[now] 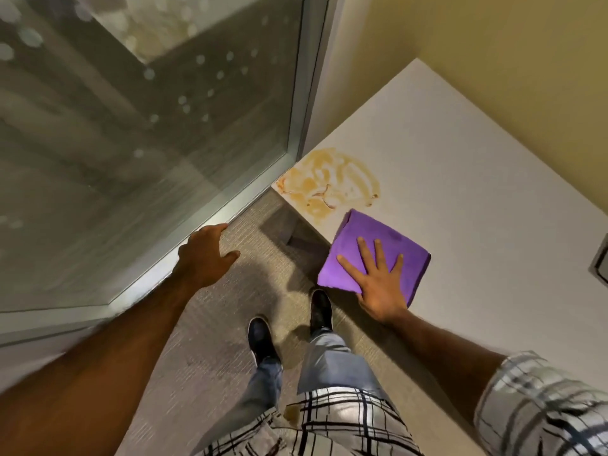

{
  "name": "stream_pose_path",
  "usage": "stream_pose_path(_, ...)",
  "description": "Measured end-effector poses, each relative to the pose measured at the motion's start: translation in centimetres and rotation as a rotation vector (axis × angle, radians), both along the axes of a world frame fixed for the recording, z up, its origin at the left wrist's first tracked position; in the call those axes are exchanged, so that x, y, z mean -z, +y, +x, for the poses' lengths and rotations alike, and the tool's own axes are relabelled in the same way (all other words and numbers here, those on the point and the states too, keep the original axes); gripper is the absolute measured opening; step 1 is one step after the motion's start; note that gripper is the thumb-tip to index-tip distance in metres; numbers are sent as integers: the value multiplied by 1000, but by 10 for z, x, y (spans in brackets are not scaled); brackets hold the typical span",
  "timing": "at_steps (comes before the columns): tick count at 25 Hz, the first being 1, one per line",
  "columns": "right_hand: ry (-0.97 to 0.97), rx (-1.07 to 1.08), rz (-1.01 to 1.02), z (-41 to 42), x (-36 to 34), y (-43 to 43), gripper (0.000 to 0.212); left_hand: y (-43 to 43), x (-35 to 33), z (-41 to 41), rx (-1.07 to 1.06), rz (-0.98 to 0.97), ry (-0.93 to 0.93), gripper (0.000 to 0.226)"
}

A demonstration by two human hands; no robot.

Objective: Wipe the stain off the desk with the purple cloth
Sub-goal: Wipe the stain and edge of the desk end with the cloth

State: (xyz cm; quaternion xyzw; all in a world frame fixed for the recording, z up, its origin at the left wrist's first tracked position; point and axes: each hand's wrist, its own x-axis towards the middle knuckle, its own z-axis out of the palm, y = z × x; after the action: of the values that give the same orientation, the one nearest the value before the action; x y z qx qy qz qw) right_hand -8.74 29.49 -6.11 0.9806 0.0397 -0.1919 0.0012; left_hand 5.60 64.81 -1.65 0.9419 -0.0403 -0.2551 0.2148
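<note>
White desk bore an orange stain; right hand pressed flat on the cloth, left hand empty, half-open; next, likely slide the cloth onto the stain.

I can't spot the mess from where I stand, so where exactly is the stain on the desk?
In the head view the orange stain sits at the desk corner nearest the glass wall, just beyond the purple cloth under the right hand.
</note>
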Motion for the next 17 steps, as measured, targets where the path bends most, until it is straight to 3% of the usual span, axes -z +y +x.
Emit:
stream_pose_path(3, 40, -106, -45, 22, -1, 11, 77, 3, 11, -3, -7, 6, 31, 75)
stream_pose_path(6, -38, -170, -76, 43, 11, 23, 70, 7, 19, -12, -39, -4, 61, 73)
stream_pose_path(8, -91, -145, -91, 66, 18, 37, 85, 6, 22, -16, -34, -19, 80, 73)
stream_pose_path(11, -118, -191, -113, 90, 21, 55, 89, 8, 27, -15, -19, -19, 71, 74)
stream_pose_path(17, -66, -313, -122, 32, 18, 11, 90, 7, 31, -8, -68, -52, 45, 73)
